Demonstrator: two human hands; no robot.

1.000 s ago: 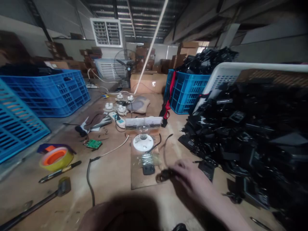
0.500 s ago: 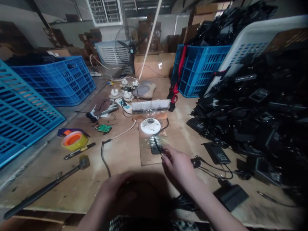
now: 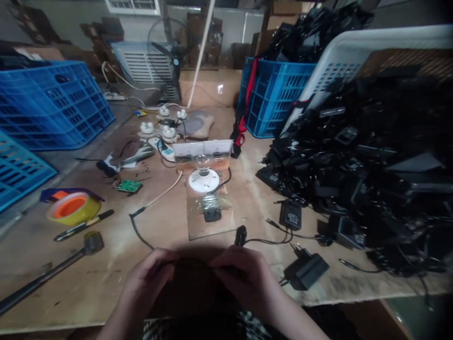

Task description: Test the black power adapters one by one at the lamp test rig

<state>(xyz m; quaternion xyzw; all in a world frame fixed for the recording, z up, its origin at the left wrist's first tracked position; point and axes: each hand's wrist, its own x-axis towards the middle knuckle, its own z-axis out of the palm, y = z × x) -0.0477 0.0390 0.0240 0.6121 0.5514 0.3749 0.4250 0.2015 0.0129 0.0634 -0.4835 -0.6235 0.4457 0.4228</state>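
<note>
My left hand (image 3: 152, 274) is closed around a thin black cable (image 3: 193, 260) close to the table's front edge. To its right, my right hand (image 3: 249, 274) pinches the same cable, a short dark stretch of which spans the gap between them. Shadow hides what lies below. Ahead of my hands lies a board (image 3: 198, 226) bearing a clear bulb (image 3: 203, 163) in a white lamp holder (image 3: 204, 181) and a small black socket (image 3: 213, 215). Just beyond my right hand is a bundled black cord (image 3: 241, 234).
Black power adapters (image 3: 307, 270) lie at right beside a large heap of adapters (image 3: 382, 156). At left are a hammer (image 3: 93, 242), a marker (image 3: 85, 225), yellow tape (image 3: 76, 208) and a green circuit board (image 3: 129, 186). Blue crates (image 3: 279, 97) stand behind.
My right hand has drawn back from the black socket on the board towards my left hand. Both hands now meet along the cable, and the view has shifted to the right.
</note>
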